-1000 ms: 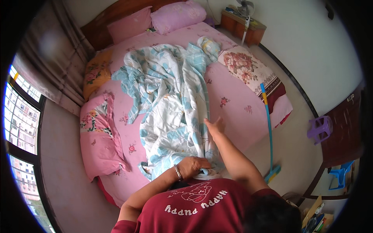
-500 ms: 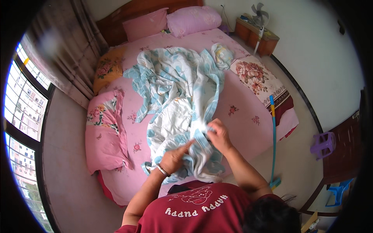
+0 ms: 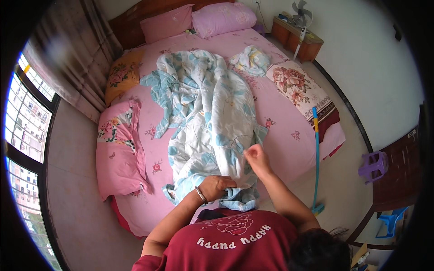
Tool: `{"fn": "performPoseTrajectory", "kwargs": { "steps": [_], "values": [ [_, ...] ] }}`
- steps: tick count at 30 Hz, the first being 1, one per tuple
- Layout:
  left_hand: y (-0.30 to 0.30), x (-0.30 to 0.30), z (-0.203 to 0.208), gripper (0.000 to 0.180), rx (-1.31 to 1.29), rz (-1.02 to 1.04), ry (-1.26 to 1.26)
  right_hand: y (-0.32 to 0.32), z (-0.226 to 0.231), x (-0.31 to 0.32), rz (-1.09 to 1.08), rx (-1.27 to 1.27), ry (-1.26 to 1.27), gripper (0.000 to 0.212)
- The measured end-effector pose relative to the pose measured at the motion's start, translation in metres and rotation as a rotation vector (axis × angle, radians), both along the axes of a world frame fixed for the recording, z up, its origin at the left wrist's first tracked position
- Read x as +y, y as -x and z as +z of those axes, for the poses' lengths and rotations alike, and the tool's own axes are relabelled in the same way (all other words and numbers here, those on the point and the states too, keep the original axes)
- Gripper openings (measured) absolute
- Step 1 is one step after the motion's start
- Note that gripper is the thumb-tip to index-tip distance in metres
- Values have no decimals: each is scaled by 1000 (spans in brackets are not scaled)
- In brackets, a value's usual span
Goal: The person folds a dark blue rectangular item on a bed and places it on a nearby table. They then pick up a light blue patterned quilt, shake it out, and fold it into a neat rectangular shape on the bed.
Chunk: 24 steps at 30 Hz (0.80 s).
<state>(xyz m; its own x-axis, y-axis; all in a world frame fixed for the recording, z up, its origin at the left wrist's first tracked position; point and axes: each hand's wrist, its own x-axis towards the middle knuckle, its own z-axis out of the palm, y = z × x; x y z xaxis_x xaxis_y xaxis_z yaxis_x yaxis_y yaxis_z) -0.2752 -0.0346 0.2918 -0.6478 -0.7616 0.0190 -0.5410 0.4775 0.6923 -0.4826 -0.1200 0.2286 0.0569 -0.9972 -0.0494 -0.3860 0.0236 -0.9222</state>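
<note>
A white quilt [image 3: 212,122] with pale blue leaf shapes and a blue border lies rumpled lengthwise along the middle of the bed. At its near end my left hand [image 3: 216,187], with a bracelet on the wrist, is closed on a bunched fold. Farther forward and to the right, my right hand [image 3: 256,159] has its fingers curled at the quilt's right side; the fingertips are partly hidden against the cloth. Under the quilt spreads a pink flowered bed sheet [image 3: 289,151].
Left on the bed are a pink pillow [image 3: 120,160] and an orange one [image 3: 123,77]; two more pillows lie by the headboard [image 3: 129,29]. A bundled cloth [image 3: 253,60] and folded floral blanket [image 3: 296,88] lie right. A blue-handled broom [image 3: 316,158] leans there; a purple stool [image 3: 374,166] stands beyond.
The quilt's right part now lies smoother and wider, and the bundled cloth beyond it has shifted left, more exposed. My left hand has moved right and slightly nearer; my right hand slightly nearer.
</note>
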Motion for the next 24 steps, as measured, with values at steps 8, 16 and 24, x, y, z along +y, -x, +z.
{"fn": "performPoseTrajectory", "kwargs": {
  "steps": [8,16,24],
  "values": [
    [-6,7,27,40,129,-56,-88,49,-146,-37,-772,-620,-708,36],
    [-58,-3,48,33,203,245,165,34,94,-74,233,-956,-38,34],
    [-30,2,70,26,7,409,607,-10,121,12,930,-207,-35,36]
  ]
}}
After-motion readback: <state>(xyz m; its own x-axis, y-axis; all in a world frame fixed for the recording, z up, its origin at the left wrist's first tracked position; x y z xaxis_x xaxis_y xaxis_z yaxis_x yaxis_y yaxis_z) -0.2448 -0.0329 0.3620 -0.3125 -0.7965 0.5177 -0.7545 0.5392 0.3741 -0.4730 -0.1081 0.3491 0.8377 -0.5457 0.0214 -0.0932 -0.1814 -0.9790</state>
